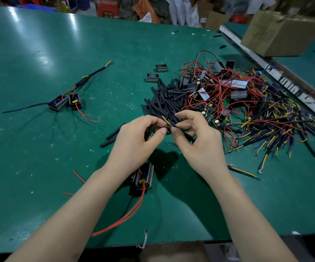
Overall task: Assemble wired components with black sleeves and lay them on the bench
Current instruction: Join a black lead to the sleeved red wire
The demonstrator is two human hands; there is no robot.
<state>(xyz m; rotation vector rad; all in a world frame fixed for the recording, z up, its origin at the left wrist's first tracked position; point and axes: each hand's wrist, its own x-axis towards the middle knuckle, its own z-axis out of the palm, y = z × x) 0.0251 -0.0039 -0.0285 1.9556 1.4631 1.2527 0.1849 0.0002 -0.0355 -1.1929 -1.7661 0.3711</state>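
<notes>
Over the green bench (39,148), my left hand (134,140) pinches a black sleeve (150,130). My right hand (196,137) pinches the yellow and blue wire ends (169,122) of a black cable, right at the sleeve's mouth. Under my left wrist hangs a small black box component (143,178) with red wires (130,214) trailing toward me. A heap of loose black sleeves (164,99) lies just beyond my hands. A finished sleeved assembly (67,101) lies at the left.
A tangle of red, yellow and blue wired components (238,103) fills the right side. Two empty black boxes (161,68) sit behind the sleeves. Two loose sleeves (113,137) lie left of my hands. A cardboard box (277,33) stands at back right.
</notes>
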